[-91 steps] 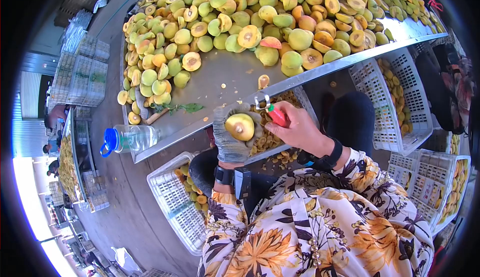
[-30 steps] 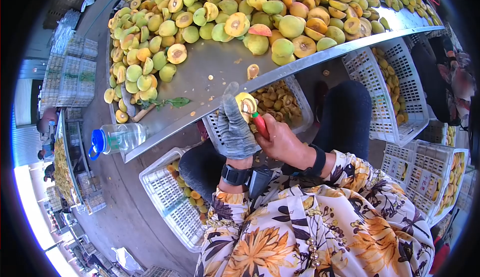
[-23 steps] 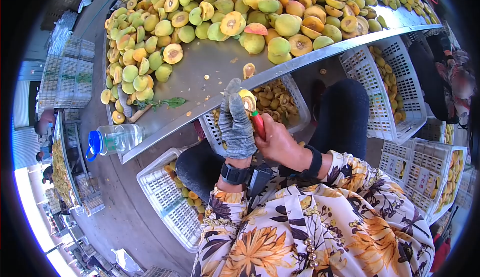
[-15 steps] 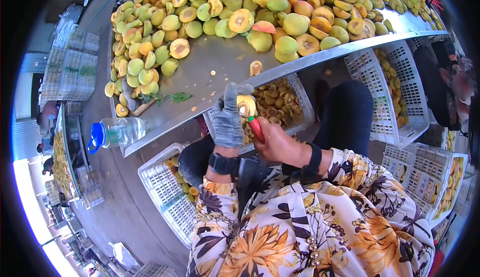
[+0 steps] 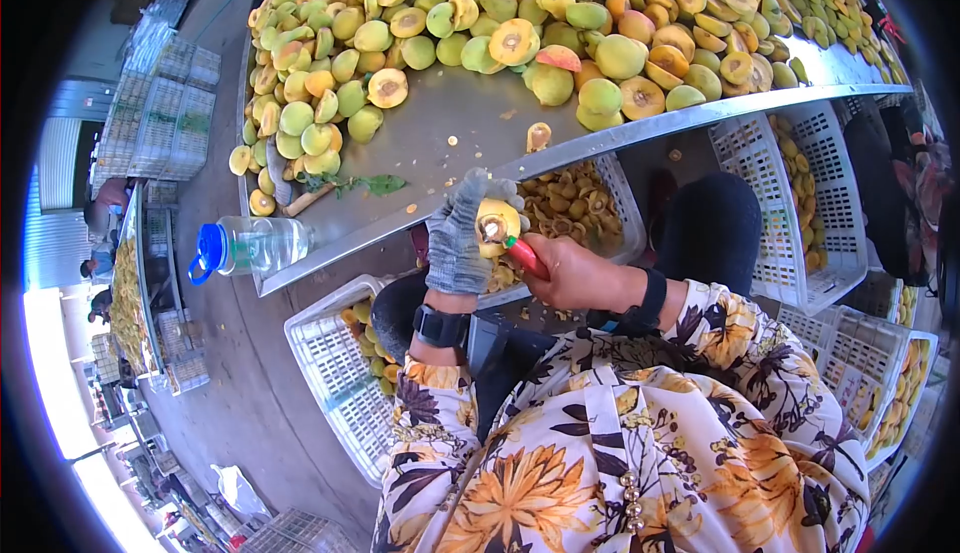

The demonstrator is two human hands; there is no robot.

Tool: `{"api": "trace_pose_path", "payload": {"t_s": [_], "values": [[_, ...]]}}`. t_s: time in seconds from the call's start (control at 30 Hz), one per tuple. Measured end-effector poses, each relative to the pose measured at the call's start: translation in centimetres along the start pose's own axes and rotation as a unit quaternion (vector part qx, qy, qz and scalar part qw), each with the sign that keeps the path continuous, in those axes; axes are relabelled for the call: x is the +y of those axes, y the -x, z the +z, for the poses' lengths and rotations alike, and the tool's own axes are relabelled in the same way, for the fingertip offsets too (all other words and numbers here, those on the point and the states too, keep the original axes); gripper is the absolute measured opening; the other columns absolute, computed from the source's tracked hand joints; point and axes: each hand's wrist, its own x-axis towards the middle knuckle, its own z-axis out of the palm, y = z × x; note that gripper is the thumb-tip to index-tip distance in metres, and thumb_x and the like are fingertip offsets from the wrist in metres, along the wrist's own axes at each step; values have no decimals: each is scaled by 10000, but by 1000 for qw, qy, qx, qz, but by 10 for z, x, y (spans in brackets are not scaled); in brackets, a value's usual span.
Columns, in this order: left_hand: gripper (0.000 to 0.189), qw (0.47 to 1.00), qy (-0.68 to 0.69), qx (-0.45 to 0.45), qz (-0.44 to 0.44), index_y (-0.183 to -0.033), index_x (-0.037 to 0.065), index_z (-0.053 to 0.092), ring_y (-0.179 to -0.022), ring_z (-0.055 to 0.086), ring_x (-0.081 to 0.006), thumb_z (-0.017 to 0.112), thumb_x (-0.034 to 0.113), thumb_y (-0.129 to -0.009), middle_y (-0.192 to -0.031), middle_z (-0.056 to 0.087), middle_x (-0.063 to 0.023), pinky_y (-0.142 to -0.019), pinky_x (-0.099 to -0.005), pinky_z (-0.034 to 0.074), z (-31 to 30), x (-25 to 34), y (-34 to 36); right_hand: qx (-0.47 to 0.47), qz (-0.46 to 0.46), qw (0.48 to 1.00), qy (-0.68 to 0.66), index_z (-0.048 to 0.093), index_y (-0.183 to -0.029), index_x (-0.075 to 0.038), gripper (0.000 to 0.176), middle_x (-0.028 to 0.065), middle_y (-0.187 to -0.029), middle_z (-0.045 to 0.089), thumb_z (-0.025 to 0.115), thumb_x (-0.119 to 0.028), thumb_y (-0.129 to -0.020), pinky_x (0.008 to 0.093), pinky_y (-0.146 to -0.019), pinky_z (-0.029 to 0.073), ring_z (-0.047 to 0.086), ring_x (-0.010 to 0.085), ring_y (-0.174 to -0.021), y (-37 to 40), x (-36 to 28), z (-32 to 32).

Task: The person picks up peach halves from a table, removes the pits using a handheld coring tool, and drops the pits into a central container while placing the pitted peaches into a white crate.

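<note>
the left hand [image 5: 462, 243], in a grey knitted glove, is grasping a round yellow fruit half [image 5: 505, 217], its fingers behind the fruit and the cut face with its dark centre turned toward the right hand. the bare right hand [image 5: 575, 271] is clenched around a small tool with a red handle and green collar [image 5: 527, 257]; the collar end is at the cut face, and its metal part is too small to make out. hands, fruit half and tool are just outside the near edge of a grey metal table with a raised rim [image 5: 425, 138], above a white plastic crate of cut fruit pieces [image 5: 626, 218].

on the table, a heap of green and yellow fruit, whole and halved [image 5: 480, 28], fills the far side and runs down the left edge. a small pale cut piece of fruit [image 5: 538, 136] lies by the near edge. toward the near left corner are a green leaf [image 5: 384, 185], a light brown stick-like handle [image 5: 308, 200] and a clear plastic bottle with a blue cap [image 5: 262, 245].

a second white crate holding fruit [image 5: 335, 368] is below the near left corner; another [image 5: 825, 208] is below the near edge farther right.
</note>
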Motion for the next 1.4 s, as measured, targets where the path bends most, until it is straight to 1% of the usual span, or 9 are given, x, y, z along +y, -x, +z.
{"api": "trace_pose_path", "payload": {"t_s": [0.13,0.2,0.4,0.57,0.8,0.87,1.27,1.33,1.4], "values": [[309,996,27,60,-64,-895,28,583,-647,615,-227,598,328,-827,-771,612,-114,-569,-357,544,0,-1,0,-24,34,998,37,457,-886,20,183,193,-628,552,530,-36,-727,372,-531,459,587,349,-606,2,-6,1],[284,993,-19,116,16,-890,29,588,-648,614,-226,599,306,-829,-758,614,-112,-575,-359,545,9,-3,3,-45,55,997,-7,461,-908,15,198,171,-610,547,539,-35,-733,362,-501,442,577,302,-557,3,-15,-6],[281,998,-64,-12,3,-866,6,597,-641,614,-218,575,286,-842,-768,623,-122,-542,-328,525,-2,2,0,-77,59,995,-29,456,-946,9,240,134,-589,536,535,-23,-722,337,-453,420,563,227,-497,6,-11,-6],[339,992,-123,13,-11,-816,-12,598,-567,603,-219,564,324,-843,-710,619,-124,-527,-323,515,3,12,6,-88,90,988,-84,443,-968,1,248,99,-589,520,512,-14,-730,303,-418,406,539,184,-458,5,-18,-1],[436,979,-173,83,64,-760,-15,596,-536,596,-219,545,410,-843,-674,610,-131,-501,-303,502,10,5,3,-212,230,820,-480,413,-1008,-54,227,2,-562,398,456,9,-794,210,-331,301,354,62,-382,5,-27,-3],[468,997,-61,-30,-27,-773,-9,582,-543,595,-229,536,452,-835,-691,607,-131,-504,-308,503,3,8,-2,-234,233,787,-522,413,-1006,-61,222,-2,-559,386,451,19,-801,206,-327,289,328,54,-378,3,-23,-5],[407,973,217,-3,-81,-781,119,558,-527,593,-217,492,517,-838,-682,603,-70,-431,-294,477,-2,-5,-14,-304,155,755,-560,452,-1017,-55,229,-3,-530,386,455,49,-813,201,-308,292,343,49,-357,4,-10,-14],[407,923,264,278,-37,-825,125,558,-520,591,-227,474,523,-844,-729,613,-66,-413,-300,462,-3,-3,-21,-279,103,772,-562,472,-1036,-44,257,0,-521,390,450,68,-805,206,-305,296,351,51,-356,10,-19,-31],[412,952,189,240,-25,-857,124,555,-585,608,-229,466,527,-846,-775,618,-68,-440,-324,475,-19,8,-7,-240,122,767,-582,497,-1043,-38,236,5,-559,426,489,23,-815,202,-324,316,389,49,-370,12,-13,-43]]}}
